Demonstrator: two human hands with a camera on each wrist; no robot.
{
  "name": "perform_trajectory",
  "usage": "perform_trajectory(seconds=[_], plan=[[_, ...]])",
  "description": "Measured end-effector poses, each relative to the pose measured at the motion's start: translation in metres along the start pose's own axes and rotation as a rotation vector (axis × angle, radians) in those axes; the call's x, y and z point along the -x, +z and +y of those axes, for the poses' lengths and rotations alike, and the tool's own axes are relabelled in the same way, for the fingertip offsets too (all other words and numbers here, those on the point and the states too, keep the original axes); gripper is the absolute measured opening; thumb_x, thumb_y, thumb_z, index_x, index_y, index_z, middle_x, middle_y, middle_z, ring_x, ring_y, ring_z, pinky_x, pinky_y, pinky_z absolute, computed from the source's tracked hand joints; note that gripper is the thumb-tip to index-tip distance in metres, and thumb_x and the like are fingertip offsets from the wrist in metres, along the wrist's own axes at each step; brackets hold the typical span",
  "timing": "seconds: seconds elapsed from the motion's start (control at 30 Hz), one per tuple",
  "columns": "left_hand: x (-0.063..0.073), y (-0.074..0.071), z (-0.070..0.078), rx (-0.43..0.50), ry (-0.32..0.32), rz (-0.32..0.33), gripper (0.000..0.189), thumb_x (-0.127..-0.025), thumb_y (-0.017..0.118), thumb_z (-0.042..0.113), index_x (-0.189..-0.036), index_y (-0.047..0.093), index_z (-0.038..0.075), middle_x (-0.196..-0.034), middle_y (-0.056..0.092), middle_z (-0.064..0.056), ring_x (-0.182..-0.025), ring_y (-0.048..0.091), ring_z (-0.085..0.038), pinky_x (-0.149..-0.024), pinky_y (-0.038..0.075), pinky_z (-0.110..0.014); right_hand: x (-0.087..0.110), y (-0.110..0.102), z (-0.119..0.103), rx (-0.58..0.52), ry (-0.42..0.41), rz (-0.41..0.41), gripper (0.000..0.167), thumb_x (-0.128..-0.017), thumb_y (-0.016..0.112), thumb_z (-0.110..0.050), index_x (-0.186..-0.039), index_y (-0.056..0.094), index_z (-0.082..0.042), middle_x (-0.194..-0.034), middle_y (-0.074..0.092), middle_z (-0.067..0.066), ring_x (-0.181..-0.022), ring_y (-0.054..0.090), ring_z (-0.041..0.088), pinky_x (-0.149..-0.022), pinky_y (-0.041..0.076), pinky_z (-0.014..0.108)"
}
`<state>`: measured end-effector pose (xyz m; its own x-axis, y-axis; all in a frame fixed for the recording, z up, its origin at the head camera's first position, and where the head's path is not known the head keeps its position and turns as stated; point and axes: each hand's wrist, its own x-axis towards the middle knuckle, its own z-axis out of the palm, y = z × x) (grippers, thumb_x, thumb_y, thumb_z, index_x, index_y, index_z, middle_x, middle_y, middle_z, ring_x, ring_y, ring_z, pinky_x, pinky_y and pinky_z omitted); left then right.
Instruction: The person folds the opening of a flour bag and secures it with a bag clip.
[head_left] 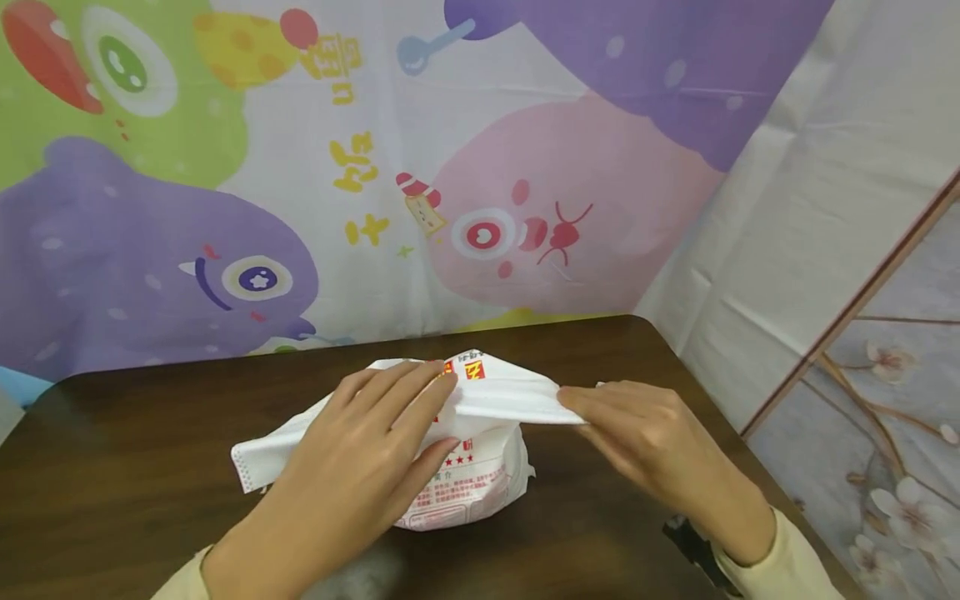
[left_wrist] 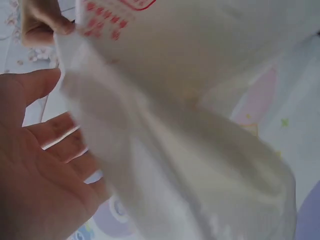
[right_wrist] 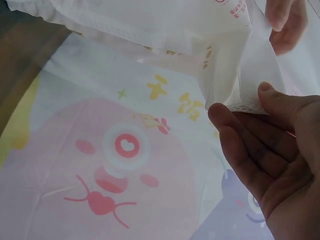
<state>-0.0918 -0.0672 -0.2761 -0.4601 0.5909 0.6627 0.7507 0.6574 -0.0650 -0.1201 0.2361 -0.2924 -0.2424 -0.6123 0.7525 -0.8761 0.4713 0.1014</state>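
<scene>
A white bag (head_left: 480, 487) with red and yellow print stands in the middle of the dark table, its lower part bulging. The upper part of the bag is flattened into a band that slants out to the left. Across this band lies my left hand (head_left: 360, 442), fingers fairly straight; in the left wrist view its thumb (left_wrist: 42, 85) is apart from the fingers. My right hand (head_left: 660, 442) pinches the right end of the bag's top edge. The right wrist view shows that stitched edge (right_wrist: 245, 107) between thumb and fingers. What the bag contains is hidden.
The dark wooden table (head_left: 135, 442) ends at a cloth backdrop (head_left: 390, 283) with cartoon monsters. On the right stands a panel with printed blossoms (head_left: 900, 417). A dark strap-like object (head_left: 693, 546) shows by the right wrist.
</scene>
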Motion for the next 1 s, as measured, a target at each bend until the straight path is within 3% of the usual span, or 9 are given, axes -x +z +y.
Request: perform_trajectory(seconds=[0.1, 0.23, 0.43, 0.63, 1.0], plan=[[-0.002, 0.006, -0.001, -0.01, 0.0, -0.005, 0.028, -0.093, 0.063, 0.019, -0.116, 0.064, 0.002, -0.115, 0.067, -0.011, -0.108, 0.061, -0.028, -0.095, 0.046, -0.044, -0.001, 0.001, 0.0, -0.012, 0.0, -0.002, 0.033, -0.105, 0.052, -0.026, -0.106, 0.074, -0.002, -0.093, 0.075, 0.005, -0.077, 0.07, 0.016, -0.069, 0.057, 0.04], [-0.001, 0.011, -0.003, -0.002, 0.021, 0.018, 0.005, -0.094, 0.057, 0.008, -0.094, 0.062, 0.007, -0.089, 0.067, -0.003, -0.09, 0.064, -0.02, -0.083, 0.048, -0.037, -0.002, 0.001, 0.003, -0.075, 0.029, -0.007, 0.032, -0.105, 0.053, -0.028, -0.106, 0.074, -0.004, -0.094, 0.074, 0.002, -0.077, 0.068, 0.012, -0.071, 0.055, 0.035], [-0.002, 0.016, -0.008, 0.045, 0.043, 0.037, 0.013, -0.091, 0.055, 0.001, -0.082, 0.054, 0.01, -0.067, 0.054, 0.002, -0.068, 0.059, -0.013, -0.071, 0.047, -0.031, 0.001, 0.0, 0.01, -0.189, 0.109, -0.017, 0.031, -0.104, 0.055, -0.03, -0.106, 0.075, -0.007, -0.087, 0.07, -0.007, -0.067, 0.054, 0.001, -0.062, 0.045, 0.019], [-0.004, 0.023, -0.013, 0.058, 0.022, 0.057, 0.008, -0.085, 0.07, 0.005, -0.088, 0.062, 0.007, -0.061, 0.054, 0.002, -0.058, 0.056, -0.014, -0.069, 0.051, -0.034, 0.002, 0.007, 0.016, -0.267, 0.171, 0.011, 0.025, -0.1, 0.061, -0.028, -0.103, 0.075, -0.008, -0.082, 0.069, -0.007, -0.061, 0.051, -0.005, -0.055, 0.042, 0.012], [-0.007, 0.03, -0.017, 0.043, -0.006, 0.043, 0.007, -0.087, 0.07, 0.01, -0.085, 0.065, 0.006, -0.059, 0.055, 0.002, -0.057, 0.06, -0.018, -0.066, 0.052, -0.035, 0.008, 0.01, 0.017, -0.263, 0.218, 0.011, 0.024, -0.098, 0.064, -0.032, -0.102, 0.074, -0.01, -0.086, 0.07, -0.007, -0.064, 0.051, -0.002, -0.056, 0.04, 0.011]])
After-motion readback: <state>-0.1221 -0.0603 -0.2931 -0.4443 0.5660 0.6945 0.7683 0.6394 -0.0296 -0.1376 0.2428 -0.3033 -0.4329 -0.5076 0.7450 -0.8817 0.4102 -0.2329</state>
